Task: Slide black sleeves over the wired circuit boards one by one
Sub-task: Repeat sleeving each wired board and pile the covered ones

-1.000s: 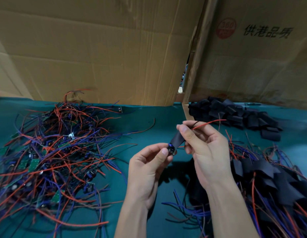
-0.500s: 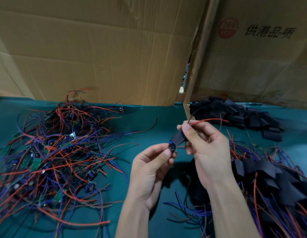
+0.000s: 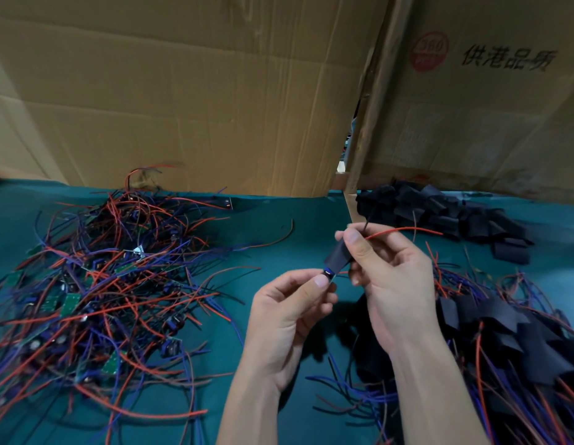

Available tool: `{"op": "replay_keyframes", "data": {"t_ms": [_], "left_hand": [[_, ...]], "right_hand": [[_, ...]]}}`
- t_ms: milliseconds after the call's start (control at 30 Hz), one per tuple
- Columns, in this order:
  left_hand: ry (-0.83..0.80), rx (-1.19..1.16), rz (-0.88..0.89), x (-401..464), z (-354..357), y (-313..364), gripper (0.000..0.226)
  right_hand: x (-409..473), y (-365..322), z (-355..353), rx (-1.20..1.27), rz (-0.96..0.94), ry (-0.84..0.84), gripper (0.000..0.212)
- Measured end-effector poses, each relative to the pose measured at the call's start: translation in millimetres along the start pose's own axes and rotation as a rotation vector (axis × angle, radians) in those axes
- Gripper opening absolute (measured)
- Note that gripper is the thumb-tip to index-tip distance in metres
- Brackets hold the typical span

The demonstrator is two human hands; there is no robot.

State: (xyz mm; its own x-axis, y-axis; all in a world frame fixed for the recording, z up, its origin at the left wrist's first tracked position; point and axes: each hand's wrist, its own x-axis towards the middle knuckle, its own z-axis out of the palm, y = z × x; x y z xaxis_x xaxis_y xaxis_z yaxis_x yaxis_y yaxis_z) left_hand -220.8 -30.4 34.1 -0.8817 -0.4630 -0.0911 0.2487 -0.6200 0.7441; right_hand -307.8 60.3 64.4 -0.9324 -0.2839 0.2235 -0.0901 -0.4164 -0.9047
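Note:
My left hand (image 3: 288, 311) pinches the lower end of a wired circuit board (image 3: 328, 272), where a small blue part shows. A black sleeve (image 3: 337, 255) covers most of that board, tilted up to the right. My right hand (image 3: 391, 281) grips the sleeve's upper end between thumb and fingers; a red wire (image 3: 404, 230) and a dark wire stick out past them. A tangled heap of bare green boards with red and blue wires (image 3: 96, 284) lies on the left. Loose black sleeves (image 3: 439, 210) are piled at the back right. Sleeved boards (image 3: 516, 342) lie at the right.
Everything rests on a green mat (image 3: 279, 226). Upright cardboard panels (image 3: 182, 91) wall off the back, with a narrow gap (image 3: 349, 136) between them. The right panel carries printed characters and a red round mark (image 3: 429, 50).
Both hands stay nearly in place. The sleeve sits a little further down over the board, and the right thumb has shifted slightly along it.

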Motion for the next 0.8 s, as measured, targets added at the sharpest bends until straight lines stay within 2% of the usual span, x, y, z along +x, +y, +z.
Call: {"op": "replay_keyframes", "data": {"t_ms": [133,267,367,567,667,800], "left_hand": [[-0.003,0.011,0.004,0.5,-2.0,1.0,0.016],[-0.002,0.015,0.024,1.4,-0.1,-3.4,0.015],[0.021,0.018,0.058,3.9,-1.4,-6.6,0.013],[0.073,0.08,0.147,5.4,-2.8,-9.6,0.028],[0.068,0.055,0.17,6.2,-2.0,-8.2,0.03],[-0.007,-0.086,0.136,4.0,-1.3,-4.5,0.026]], "right_hand": [[0.7,-3.0,-2.6,-0.033,0.007,-0.067,0.022],[1.1,-5.1,-4.6,-0.001,0.032,-0.061,0.029],[1.0,-4.7,-4.2,-0.028,0.023,-0.069,0.023],[-2.6,-1.7,-1.1,-0.056,0.034,-0.074,0.02],[-2.6,-1.4,0.1,0.004,0.15,-0.104,0.019],[-7.2,-2.0,9.8,0.077,0.34,-0.149,0.028]]}}
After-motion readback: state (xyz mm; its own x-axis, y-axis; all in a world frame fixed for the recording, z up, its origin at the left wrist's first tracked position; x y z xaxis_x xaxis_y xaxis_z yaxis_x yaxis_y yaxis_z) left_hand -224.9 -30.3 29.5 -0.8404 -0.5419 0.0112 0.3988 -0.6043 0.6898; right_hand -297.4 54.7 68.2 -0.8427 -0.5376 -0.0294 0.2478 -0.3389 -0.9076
